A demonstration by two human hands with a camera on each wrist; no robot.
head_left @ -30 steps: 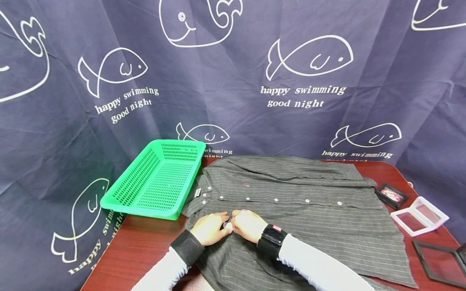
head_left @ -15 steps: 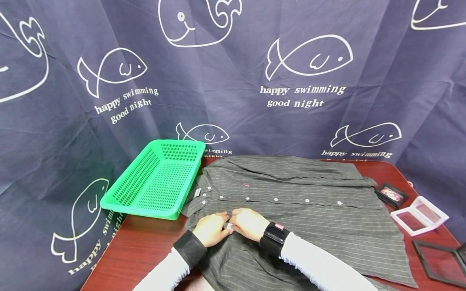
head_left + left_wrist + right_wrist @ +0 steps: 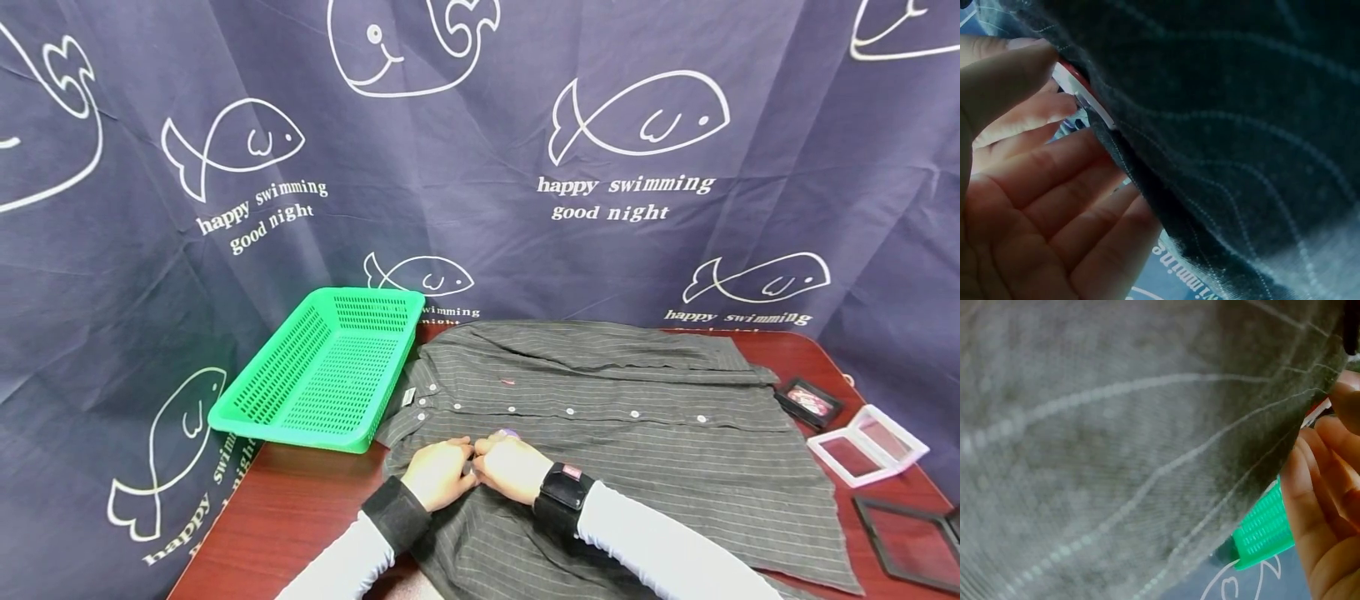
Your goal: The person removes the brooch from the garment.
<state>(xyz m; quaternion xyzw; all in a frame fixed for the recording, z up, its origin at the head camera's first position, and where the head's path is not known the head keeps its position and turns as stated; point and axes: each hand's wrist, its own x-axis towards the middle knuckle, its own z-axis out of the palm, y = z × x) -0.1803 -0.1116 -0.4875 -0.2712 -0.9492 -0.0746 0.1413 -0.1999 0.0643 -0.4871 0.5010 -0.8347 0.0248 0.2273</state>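
Observation:
A dark grey pinstriped shirt (image 3: 637,467) lies buttoned across the table, collar to the left. My left hand (image 3: 437,473) and right hand (image 3: 512,468) meet over its near chest, below the collar. Between them is a small thin piece with a white face and red edge (image 3: 1088,97), up against the shirt cloth; its exact kind I cannot tell. The left thumb and fingers pinch it at the cloth's edge. In the right wrist view, the right thumb and fingertips (image 3: 1300,465) close on the same red-and-white piece (image 3: 1317,412). A purple spot (image 3: 508,433) shows beside the right knuckles.
A green plastic basket (image 3: 360,438) stands at the table's left, close to the collar. Along the right edge lie a black case with a picture (image 3: 812,402), an open pale-pink case (image 3: 851,481) and a dark frame (image 3: 885,570). A fish-print curtain (image 3: 480,208) hangs behind.
The hands stay at the same spot on the shirt, drawing slightly closer together. Less of the white piece shows between them, and a purple spot has appeared by the right knuckles.

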